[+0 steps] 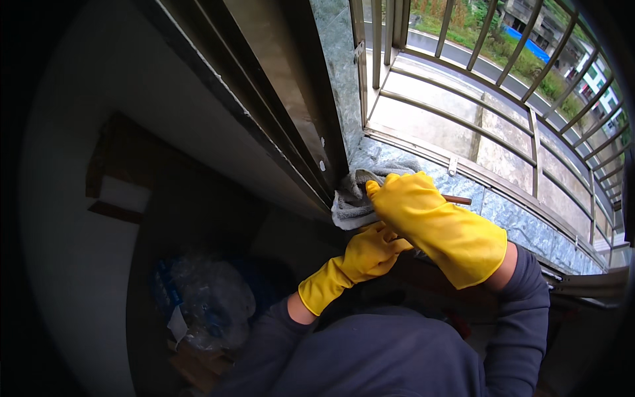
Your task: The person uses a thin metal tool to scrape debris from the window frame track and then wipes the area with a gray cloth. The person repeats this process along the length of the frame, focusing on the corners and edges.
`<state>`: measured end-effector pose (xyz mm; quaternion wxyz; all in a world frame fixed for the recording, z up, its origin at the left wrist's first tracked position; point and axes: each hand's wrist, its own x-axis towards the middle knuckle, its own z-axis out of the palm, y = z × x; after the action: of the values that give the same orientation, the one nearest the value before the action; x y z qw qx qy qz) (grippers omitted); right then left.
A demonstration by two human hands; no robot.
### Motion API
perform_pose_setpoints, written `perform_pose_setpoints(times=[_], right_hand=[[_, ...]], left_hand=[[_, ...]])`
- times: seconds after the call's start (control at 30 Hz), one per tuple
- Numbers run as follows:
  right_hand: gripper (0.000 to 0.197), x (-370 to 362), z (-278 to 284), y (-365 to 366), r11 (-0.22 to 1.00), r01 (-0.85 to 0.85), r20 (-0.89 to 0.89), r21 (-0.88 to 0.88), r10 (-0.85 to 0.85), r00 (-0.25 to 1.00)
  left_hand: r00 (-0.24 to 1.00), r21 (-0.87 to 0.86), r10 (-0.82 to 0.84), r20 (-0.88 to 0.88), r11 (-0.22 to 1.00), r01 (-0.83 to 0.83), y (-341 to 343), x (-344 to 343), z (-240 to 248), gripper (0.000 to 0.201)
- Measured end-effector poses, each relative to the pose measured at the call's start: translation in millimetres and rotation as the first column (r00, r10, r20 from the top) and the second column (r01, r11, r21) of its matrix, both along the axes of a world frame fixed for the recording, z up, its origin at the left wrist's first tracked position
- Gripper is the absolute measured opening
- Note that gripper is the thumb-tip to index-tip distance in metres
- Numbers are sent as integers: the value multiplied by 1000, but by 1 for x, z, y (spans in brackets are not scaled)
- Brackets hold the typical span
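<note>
Both my hands wear yellow rubber gloves. My right hand (417,205) is closed on a grey cloth (357,205), pressing it into the corner where the marbled window sill (512,215) meets the window frame (304,86). Part of the cloth hangs over the sill's inner edge. Just below it, my left hand (374,251) is closed with curled fingers; what it holds, if anything, is hidden. A thin brown stick (458,199) shows beyond the right glove, its other end out of sight behind the hand.
Metal bars (476,36) and a ledge (456,99) lie outside the window, with a road beyond. Down left in shadow sits a clear plastic bag (218,304) beside something blue. A cardboard piece (132,159) leans near the white wall (73,218).
</note>
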<state>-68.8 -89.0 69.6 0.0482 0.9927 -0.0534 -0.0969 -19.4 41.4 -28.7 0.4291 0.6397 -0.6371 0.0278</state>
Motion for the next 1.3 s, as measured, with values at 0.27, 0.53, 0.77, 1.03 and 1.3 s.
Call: perform_pose_setpoints(times=[0.27,0.53,0.77,1.03,1.3], right_hand=[[40,69,-1,-85,804,68,-330,591,165,929],[25,18,-16,-91,191,148,-122,970,-139,983],[45,-85,-52,-145,-486,-390,-10,782,-636,772],[42,-125,26,-99,-20,-100,75,995,-520,851],[55,-10,53,-8,974,-66,-216,218,114,970]], left_hand=[[999,4,-24,-39,1000,25,-4,2,12,34],[999,50,-42,-20,998,43,2,6,9,40],[995,-72,-102,-2,992,102,-4,9,12,40],[996,-41,-93,-11,995,92,-3,10,11,41],[1000,45,-19,-19,999,20,5,3,9,25]])
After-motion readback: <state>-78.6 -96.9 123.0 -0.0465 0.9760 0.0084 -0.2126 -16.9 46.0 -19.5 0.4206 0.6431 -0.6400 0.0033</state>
